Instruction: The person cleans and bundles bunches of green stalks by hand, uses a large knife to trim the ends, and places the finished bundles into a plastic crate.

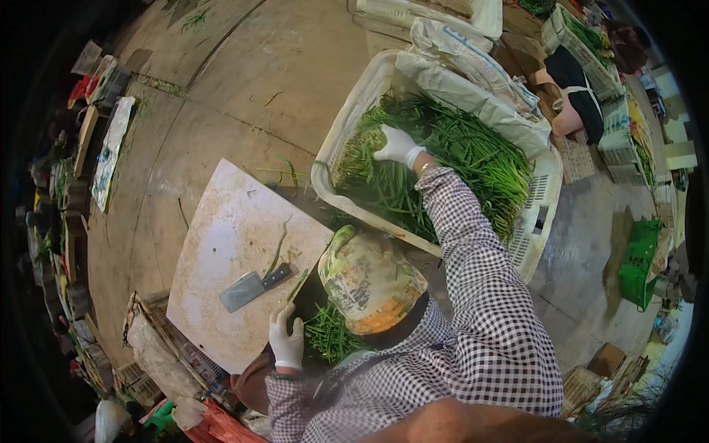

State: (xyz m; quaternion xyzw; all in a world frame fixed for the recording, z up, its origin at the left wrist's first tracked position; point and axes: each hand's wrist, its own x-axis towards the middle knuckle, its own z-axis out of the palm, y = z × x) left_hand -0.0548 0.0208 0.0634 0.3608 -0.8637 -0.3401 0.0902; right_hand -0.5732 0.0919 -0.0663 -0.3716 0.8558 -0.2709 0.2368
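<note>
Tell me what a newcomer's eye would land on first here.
Probably the large white crate right of the upper middle, filled with long green stalks, where the white-gloved right hand is at the greens' left part. Next, likely the cleaver with a dark handle, lying on the pale board left of centre. The patterned cap, between board and crate, also stands out.

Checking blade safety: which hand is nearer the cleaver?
Left: the left hand is by the edge of the pale board, close to the cleaver; the right hand is farther off, on leafy greens in the white crate.
</note>
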